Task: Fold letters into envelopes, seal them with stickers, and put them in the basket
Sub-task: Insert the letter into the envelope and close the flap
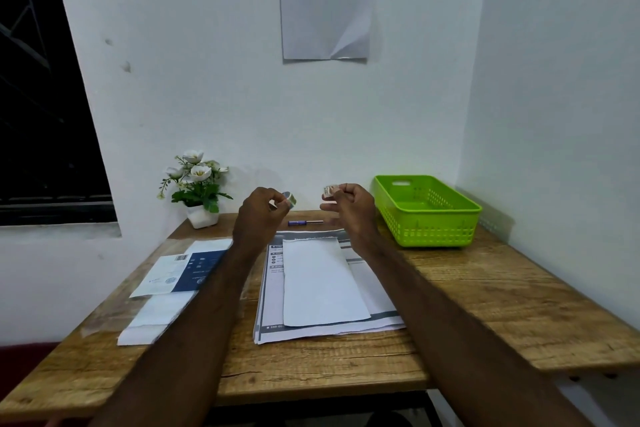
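Currently both hands are raised above the wooden table (450,305), near the middle of the frame. Left hand (258,215): fingers curled, thumb and fingertips pinching a small sticker roll (289,198) held just right of the knuckles. Right hand (349,206): fingers curled, thumb and forefinger pinching a small sticker piece (330,190) at its upper left edge. Roll and piece are near each other but apart; whether a strip joins them cannot be told.

Below the hands, centre of frame: a white envelope (322,281) lies flat on a stack of printed sheets (374,319), long side running away from the camera. Its flap state cannot be told.

Left of centre: a second pile of white envelopes (156,315), partly under the left forearm, with a blue-and-white printed leaflet (180,274) lying on its far end.

Right of centre, at the table's far edge: a green plastic basket (429,229) with perforated walls; nothing visible inside it.

Behind the hands a pen (304,222) lies on the table. Left of it, a small white pot of artificial white flowers (197,180) stands against the wall. Upper centre of frame: a printed sheet (325,0) stuck to the white wall, its lower right corner creased. A dark window (38,97) fills the upper left.
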A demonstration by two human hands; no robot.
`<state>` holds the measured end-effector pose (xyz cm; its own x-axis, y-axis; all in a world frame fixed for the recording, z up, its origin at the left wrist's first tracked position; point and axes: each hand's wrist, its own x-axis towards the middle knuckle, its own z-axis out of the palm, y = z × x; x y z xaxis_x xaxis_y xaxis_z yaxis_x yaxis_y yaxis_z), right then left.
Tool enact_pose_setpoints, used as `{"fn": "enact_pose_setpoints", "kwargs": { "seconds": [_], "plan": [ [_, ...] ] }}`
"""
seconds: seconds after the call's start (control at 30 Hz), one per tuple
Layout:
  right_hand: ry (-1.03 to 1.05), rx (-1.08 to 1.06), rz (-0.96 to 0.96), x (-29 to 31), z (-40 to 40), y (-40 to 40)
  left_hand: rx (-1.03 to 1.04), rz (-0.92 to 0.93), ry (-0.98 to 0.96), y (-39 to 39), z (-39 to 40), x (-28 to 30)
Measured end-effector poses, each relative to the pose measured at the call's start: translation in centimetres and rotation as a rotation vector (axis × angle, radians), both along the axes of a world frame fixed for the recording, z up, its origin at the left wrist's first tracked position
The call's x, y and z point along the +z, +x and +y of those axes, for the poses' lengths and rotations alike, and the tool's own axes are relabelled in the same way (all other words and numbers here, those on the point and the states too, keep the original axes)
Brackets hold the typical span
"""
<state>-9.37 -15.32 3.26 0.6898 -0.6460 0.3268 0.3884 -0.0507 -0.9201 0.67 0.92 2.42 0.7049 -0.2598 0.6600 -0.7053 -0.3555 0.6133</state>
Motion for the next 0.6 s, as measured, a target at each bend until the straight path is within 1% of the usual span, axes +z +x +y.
{"fn": "enact_pose_setpoints", "kwargs": {
  "seconds": [0.07, 0.23, 0.33, 0.43, 0.5, 0.6],
  "plan": [
    [-0.006, 0.010, 0.009, -0.1, 0.2, 0.0, 0.039, -0.004, 0.026, 0.1, 0.1, -0.2],
    [-0.029, 0.024, 0.028, -0.6, 0.1, 0.3, 0.131, 0.016, 0.178, 1.8, 0.4, -0.9],
    [-0.049, 0.013, 0.050, -0.7, 0.2, 0.1, 0.178, 0.044, 0.338, 3.3, 0.6, -1.3],
    [-0.070, 0.008, 0.065, -0.9, 0.3, 0.0, 0.249, 0.002, 0.481, 4.1, 0.8, -1.7],
    [-0.077, 0.015, 0.070, -0.9, 0.4, 0.0, 0.291, -0.031, 0.522, 4.5, 1.0, -2.0],
    [-0.078, 0.017, 0.071, -1.1, 0.3, 0.0, 0.340, -0.033, 0.561, 5.0, 1.2, -2.1]
  ]
}}
